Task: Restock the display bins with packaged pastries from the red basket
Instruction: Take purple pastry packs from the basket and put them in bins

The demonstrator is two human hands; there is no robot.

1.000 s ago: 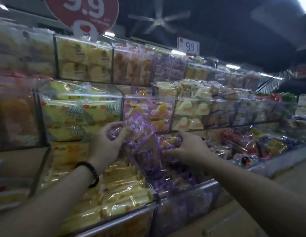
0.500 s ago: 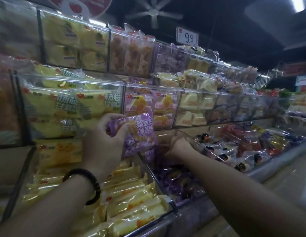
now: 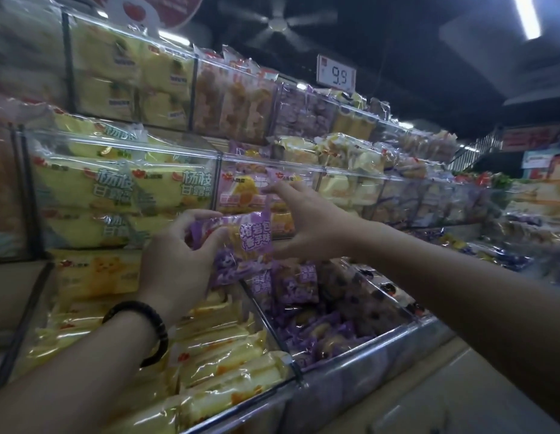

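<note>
My left hand (image 3: 175, 264), a black band on its wrist, is shut on a small stack of purple packaged pastries (image 3: 241, 245) held up in front of the shelves. My right hand (image 3: 307, 223) is spread beside the stack, its fingertips at the top right corner and its thumb near the lower right edge. Below both hands lies the clear display bin (image 3: 360, 349) holding several of the same purple packs (image 3: 307, 333). The red basket is out of view.
A bin of yellow packs (image 3: 222, 361) adjoins the purple one on the left. Clear acrylic bins of yellow (image 3: 122, 189), pink (image 3: 241, 189) and orange (image 3: 235, 95) packs rise in tiers behind. A 9.9 price sign (image 3: 336, 73) stands on top. The aisle floor (image 3: 429, 396) runs along the right.
My right hand has come up out of the purple bin to the right edge of the stack. My left hand has kept hold of the stack.
</note>
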